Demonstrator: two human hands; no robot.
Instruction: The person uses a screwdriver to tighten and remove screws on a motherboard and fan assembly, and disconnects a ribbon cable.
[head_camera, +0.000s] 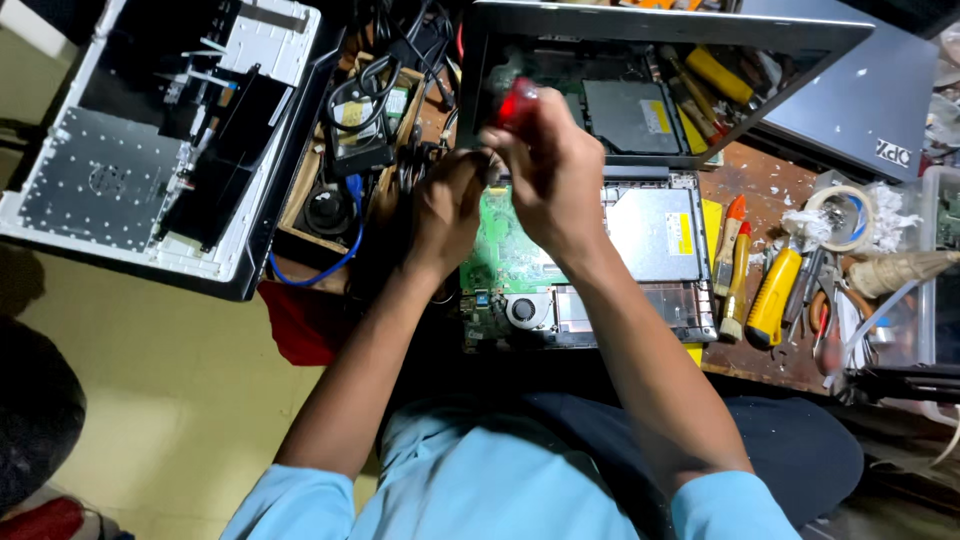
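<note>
Right hand (555, 175): grips a red-handled screwdriver (517, 100) over the green circuit board (505, 250).
Left hand (450, 205): rests on the open laptop base (655, 235).
Beside: yellow cutter (775, 297).

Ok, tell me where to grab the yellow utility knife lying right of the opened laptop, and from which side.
Take the yellow utility knife around the middle of its broad handle, coming down from above, fingers on its two long sides. It lies flat on the brown wooden bench, tilted slightly, and the orange-handled screwdrivers crowd its left side, so a sideways approach looks cramped.
</note>
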